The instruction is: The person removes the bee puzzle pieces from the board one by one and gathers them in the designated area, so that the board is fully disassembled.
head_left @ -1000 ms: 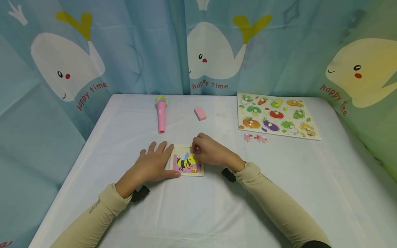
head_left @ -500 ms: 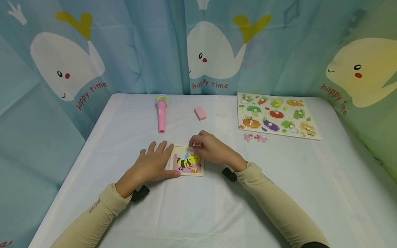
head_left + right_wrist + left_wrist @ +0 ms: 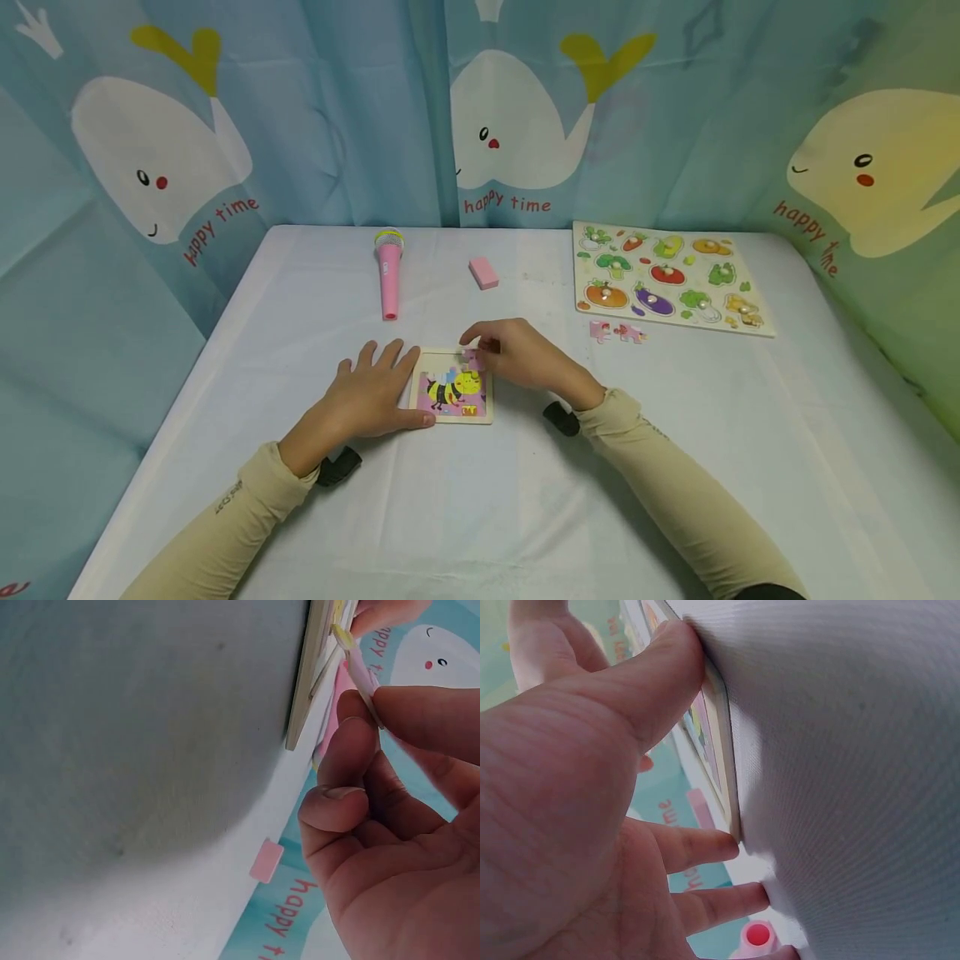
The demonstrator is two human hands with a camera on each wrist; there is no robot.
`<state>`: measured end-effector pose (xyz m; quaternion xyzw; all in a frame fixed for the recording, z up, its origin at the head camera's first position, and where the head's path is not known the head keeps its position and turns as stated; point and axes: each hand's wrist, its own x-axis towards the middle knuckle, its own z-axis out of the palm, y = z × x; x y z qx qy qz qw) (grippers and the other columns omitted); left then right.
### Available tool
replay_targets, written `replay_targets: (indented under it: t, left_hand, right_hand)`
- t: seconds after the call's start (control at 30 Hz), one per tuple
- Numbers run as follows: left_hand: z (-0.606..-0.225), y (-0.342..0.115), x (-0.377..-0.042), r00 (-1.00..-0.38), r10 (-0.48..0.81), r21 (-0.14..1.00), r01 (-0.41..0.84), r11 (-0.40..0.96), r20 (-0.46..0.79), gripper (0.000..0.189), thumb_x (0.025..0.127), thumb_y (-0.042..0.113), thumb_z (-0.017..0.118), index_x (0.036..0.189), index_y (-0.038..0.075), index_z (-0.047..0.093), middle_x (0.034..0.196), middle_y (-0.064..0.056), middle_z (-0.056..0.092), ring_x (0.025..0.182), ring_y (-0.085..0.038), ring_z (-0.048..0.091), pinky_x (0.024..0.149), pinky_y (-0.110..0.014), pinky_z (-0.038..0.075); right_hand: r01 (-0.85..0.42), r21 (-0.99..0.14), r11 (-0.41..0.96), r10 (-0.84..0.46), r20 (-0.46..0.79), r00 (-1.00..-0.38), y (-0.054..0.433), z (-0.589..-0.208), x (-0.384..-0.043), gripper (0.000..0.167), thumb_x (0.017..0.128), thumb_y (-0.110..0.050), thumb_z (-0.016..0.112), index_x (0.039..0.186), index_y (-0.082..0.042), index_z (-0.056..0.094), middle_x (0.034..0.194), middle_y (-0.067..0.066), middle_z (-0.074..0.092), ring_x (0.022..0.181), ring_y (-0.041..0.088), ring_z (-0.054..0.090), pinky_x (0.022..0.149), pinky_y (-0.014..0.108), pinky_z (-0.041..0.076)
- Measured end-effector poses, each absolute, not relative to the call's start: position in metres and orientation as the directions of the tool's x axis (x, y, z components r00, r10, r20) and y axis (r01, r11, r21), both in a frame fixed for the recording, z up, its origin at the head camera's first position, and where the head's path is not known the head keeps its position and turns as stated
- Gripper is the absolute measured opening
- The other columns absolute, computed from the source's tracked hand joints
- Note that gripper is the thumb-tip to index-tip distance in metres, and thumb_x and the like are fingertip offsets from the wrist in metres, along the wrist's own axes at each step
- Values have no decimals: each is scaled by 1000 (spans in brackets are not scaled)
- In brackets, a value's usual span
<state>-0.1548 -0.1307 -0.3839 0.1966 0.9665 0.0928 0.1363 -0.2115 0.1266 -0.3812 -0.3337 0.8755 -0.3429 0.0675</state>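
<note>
A small square puzzle board (image 3: 450, 400) with a bee picture and a pale wooden frame lies at the middle of the table. My left hand (image 3: 371, 396), fingers spread, rests at its left side; the thumb lies on the lower left edge and a fingertip touches the upper left corner. Over the upper right of the board my right hand (image 3: 517, 354) pinches a pink puzzle piece (image 3: 472, 360) between thumb and finger. In the right wrist view that piece (image 3: 361, 671) is tilted and held above the frame. Two loose pink puzzle pieces (image 3: 617, 332) lie farther right.
A pink toy microphone (image 3: 390, 279) lies at the back left, with a pink block (image 3: 483, 272) to its right. At the back right sits a vegetable peg board (image 3: 671, 283). A whale-print curtain (image 3: 405, 108) stands behind the table.
My right hand has shifted slightly right and turned, so the pinched puzzle piece now shows over the board's upper right. The left hand stays in place.
</note>
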Motion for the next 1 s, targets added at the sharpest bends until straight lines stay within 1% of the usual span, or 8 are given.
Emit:
replay_targets:
  t: [0.2, 0.33, 0.7, 1.0]
  left_hand:
    - [-384, -130, -155, -885, 406, 237, 354, 905, -228, 101, 92, 59, 80, 165, 3, 37, 167, -25, 33, 150, -55, 29, 109, -78, 31]
    - [-384, -130, -155, -885, 409, 235, 358, 903, -223, 101, 92, 59, 80, 165, 3, 37, 167, -25, 33, 150, -55, 29, 109, -78, 31]
    - [-384, -130, -154, -885, 405, 252, 348, 903, -229, 101, 92, 57, 80, 165, 3, 37, 167, -26, 33, 150, -56, 28, 110, -79, 30]
    - [-384, -130, -155, -884, 405, 254, 346, 903, -234, 101, 92, 58, 80, 165, 2, 37, 167, -26, 33, 150, -56, 28, 110, -79, 30]
  right_hand:
    - [-471, -677, 566, -568, 94, -818, 133, -378, -210, 12, 99, 1, 68, 106, -3, 76, 91, 2, 70, 84, 18, 60, 78, 34, 51]
    - [-453, -695, 559, -546, 102, -831, 142, -376, -210, 10, 99, 1, 69, 102, -4, 76, 91, 2, 70, 83, 19, 60, 77, 36, 51]
    - [-392, -715, 579, -491, 78, -867, 169, -370, -207, 7, 100, -1, 70, 102, -6, 76, 89, 1, 69, 83, 21, 60, 75, 37, 51]
    - [-320, -735, 598, -422, 51, -905, 191, -369, -205, 6, 100, -3, 72, 103, -6, 76, 92, 4, 71, 86, 24, 61, 78, 36, 51]
